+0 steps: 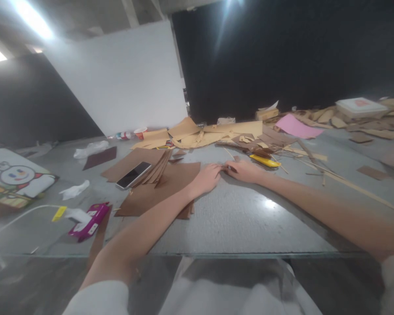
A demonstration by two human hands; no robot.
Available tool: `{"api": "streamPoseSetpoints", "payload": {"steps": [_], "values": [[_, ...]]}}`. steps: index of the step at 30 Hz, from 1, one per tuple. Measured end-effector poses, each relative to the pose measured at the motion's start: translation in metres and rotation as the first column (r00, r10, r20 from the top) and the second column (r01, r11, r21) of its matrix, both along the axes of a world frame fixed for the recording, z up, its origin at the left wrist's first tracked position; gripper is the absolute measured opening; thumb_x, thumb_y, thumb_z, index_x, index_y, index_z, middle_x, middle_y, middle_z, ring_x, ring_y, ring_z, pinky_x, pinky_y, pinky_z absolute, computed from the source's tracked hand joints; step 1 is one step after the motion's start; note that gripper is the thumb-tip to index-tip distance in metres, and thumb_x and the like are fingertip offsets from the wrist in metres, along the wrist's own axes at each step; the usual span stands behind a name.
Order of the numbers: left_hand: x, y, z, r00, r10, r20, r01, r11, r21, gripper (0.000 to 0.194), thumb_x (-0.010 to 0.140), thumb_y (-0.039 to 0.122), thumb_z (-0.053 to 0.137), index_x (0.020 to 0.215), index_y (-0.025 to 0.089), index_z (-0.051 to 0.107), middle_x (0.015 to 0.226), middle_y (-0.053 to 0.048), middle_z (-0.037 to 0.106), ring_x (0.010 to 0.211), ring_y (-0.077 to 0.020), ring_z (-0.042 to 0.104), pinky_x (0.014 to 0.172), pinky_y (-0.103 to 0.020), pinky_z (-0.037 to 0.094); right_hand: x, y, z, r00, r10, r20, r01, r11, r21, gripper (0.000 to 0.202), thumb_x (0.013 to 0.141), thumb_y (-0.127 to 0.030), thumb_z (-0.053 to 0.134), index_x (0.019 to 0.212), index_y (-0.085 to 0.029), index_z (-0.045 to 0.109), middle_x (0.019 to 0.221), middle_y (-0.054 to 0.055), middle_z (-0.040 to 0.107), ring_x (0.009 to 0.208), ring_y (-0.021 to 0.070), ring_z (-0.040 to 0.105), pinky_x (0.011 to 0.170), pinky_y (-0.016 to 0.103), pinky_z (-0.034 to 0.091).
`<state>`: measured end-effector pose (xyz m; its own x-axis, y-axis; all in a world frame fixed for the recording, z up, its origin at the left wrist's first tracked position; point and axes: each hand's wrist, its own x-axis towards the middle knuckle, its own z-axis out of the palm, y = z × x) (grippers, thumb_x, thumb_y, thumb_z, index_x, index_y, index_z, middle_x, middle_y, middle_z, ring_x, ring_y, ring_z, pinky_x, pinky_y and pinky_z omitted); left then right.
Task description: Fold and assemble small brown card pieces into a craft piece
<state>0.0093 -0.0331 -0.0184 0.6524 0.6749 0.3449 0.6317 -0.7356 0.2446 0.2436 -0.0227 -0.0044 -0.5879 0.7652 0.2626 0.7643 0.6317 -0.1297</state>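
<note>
My left hand [209,177] rests at the right edge of a brown sheet [170,186], its fingers closed toward the middle. Facing it, my right hand [243,170] is curled low over the grey table, fingertips nearly meeting those of the left. Between the fingertips is a small dark brown bit, too blurred and covered to name. A yellow utility knife [265,161] lies just beyond my right hand. A phone [133,175] sits on a stack of brown sheets [157,168] left of my left hand.
Cardboard offcuts [231,129] and thin strips [357,188] spread across the back and right. A pink sheet [297,127] and white box [361,107] lie there too. At left are a purple tissue pack [90,222], crumpled tissue [75,190] and a cartoon-printed bag [18,175].
</note>
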Motion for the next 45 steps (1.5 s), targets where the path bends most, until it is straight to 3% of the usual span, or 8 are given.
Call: {"api": "streamPoseSetpoints", "payload": {"steps": [22,34,45], "values": [[0.002,-0.001,0.003,1.0,0.005,-0.009,-0.005,1.0,0.002,0.045,0.1,0.008,0.046,0.138,0.015,0.07,0.144,-0.015,0.07,0.14,-0.0263,0.061,0.125,-0.048,0.045,0.001,-0.001,0.002,1.0,0.013,0.004,-0.013,1.0,-0.011,0.033,0.11,-0.042,0.046,0.119,-0.021,0.07,0.087,0.007,0.075,0.073,0.0209,0.065,0.066,0.028,0.031],[0.001,-0.001,0.002,1.0,0.006,-0.002,-0.006,1.0,-0.01,0.046,0.102,0.01,0.045,0.141,0.016,0.068,0.146,-0.014,0.069,0.142,-0.0259,0.059,0.127,-0.049,0.043,0.003,0.004,-0.007,1.0,0.028,0.007,-0.028,0.997,0.066,0.039,0.111,-0.043,0.042,0.119,-0.018,0.072,0.085,0.009,0.071,0.067,0.0201,0.056,0.066,0.03,0.028],[0.001,-0.001,0.004,1.0,0.014,-0.024,-0.014,1.0,-0.014,0.044,0.101,0.01,0.044,0.138,0.014,0.068,0.145,-0.015,0.069,0.142,-0.0258,0.06,0.127,-0.048,0.043,0.002,0.003,-0.004,0.999,0.048,0.001,-0.048,0.997,0.068,0.036,0.111,-0.041,0.044,0.117,-0.018,0.071,0.081,0.008,0.07,0.07,0.0206,0.056,0.067,0.03,0.03]]}}
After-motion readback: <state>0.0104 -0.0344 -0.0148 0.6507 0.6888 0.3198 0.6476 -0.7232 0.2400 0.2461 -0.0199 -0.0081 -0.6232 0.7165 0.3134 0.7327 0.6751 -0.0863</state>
